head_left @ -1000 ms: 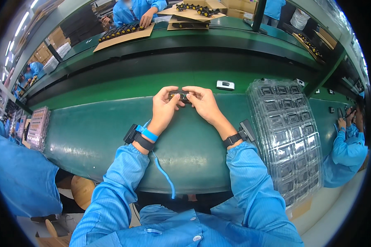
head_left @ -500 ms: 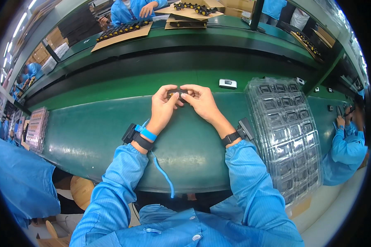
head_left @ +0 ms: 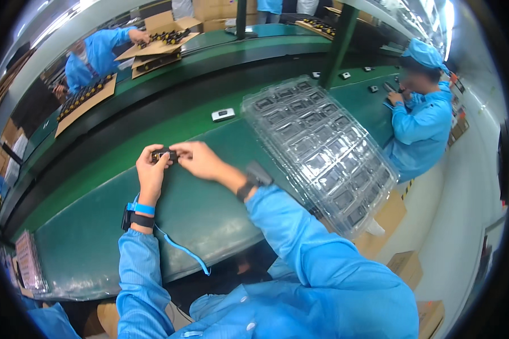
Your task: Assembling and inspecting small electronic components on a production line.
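A small black device (head_left: 164,154) with a yellow detail is held above the green bench, left of the middle. My left hand (head_left: 150,173) is closed round its left side, the thumb pressed on its near face. The fingers of my right hand (head_left: 201,161) pinch its right end. Parts of the device are hidden behind the fingers. A blue strap (head_left: 141,209) is on my left wrist, and its blue cord (head_left: 182,248) trails over the bench edge.
A stack of clear plastic trays (head_left: 328,152) lies right of my hands. A white and black device (head_left: 223,114) rests on the green strip (head_left: 192,127) beyond. One co-worker (head_left: 418,113) sits at right, another (head_left: 93,59) across the line by cardboard with black parts.
The view has swung to the right, so my hands and the bench appear further left and the co-worker at right shows more fully. Both hands still hold the black device.
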Available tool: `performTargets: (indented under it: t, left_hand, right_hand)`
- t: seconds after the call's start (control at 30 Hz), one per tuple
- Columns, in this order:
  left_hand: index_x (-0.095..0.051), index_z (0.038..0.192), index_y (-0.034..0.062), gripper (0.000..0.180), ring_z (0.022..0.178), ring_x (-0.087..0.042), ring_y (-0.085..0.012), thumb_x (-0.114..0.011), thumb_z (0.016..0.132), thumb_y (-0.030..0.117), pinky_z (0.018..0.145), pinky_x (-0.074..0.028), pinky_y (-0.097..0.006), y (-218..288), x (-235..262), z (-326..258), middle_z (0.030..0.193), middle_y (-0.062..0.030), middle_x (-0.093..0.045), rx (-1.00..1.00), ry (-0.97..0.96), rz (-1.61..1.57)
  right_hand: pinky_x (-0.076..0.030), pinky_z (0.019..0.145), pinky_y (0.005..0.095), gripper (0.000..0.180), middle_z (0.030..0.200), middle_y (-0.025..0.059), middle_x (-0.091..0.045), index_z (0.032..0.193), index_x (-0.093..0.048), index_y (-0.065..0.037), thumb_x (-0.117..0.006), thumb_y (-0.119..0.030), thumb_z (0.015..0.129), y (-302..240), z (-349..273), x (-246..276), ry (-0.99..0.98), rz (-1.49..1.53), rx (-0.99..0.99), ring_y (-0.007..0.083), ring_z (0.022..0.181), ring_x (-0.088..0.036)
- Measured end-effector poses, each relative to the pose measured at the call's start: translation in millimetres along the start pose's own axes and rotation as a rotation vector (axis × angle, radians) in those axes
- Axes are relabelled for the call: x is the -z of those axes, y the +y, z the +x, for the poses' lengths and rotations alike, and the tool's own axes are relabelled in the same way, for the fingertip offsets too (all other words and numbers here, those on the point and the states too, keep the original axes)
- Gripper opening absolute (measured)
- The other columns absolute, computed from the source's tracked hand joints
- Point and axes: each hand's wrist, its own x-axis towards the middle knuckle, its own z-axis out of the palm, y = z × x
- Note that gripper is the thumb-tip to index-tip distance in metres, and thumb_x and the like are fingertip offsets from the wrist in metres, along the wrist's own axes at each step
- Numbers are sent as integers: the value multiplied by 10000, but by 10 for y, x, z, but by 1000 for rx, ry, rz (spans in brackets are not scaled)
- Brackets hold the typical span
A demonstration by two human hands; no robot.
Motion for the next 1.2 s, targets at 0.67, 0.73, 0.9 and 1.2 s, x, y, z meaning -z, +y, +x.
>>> performTargets:
  t: [0.67,0.73,0.9,1.2]
  left_hand:
    - [-639,1160,-4,228,742,-689,-124,-703,941,0,676,-557,-253,43,-33,-44,947,-80,-702,24,66,126]
    - [-640,1162,-2,230,741,-692,-123,-706,942,2,663,-548,-246,-18,-39,-26,949,-81,-706,21,54,73]
    - [-639,1160,-7,233,738,-697,-123,-717,940,2,646,-538,-238,-7,14,-33,943,-82,-714,17,72,50]
    - [-643,1196,-23,265,796,-725,-132,-728,949,24,656,-527,-233,-22,-30,-18,958,-84,-735,24,47,7]
  right_hand:
    - [-548,913,479,226,1088,188,-730,1116,-753,-42,-655,-52,913,-1680,-2023,3114,314,-1398,-202,404,1053,-678]
    - [-545,925,484,261,1113,179,-716,1136,-760,-67,-639,-30,908,-1335,-2058,3487,268,-1449,-273,408,1088,-658]
    - [-521,967,499,389,1181,164,-682,1198,-749,-91,-661,36,841,-1132,-1870,3518,134,-1494,-465,427,1138,-618]
    - [-534,847,504,164,1055,184,-684,1093,-622,-61,-630,-50,930,-1334,-1744,3643,78,-1660,-373,418,1040,-650]
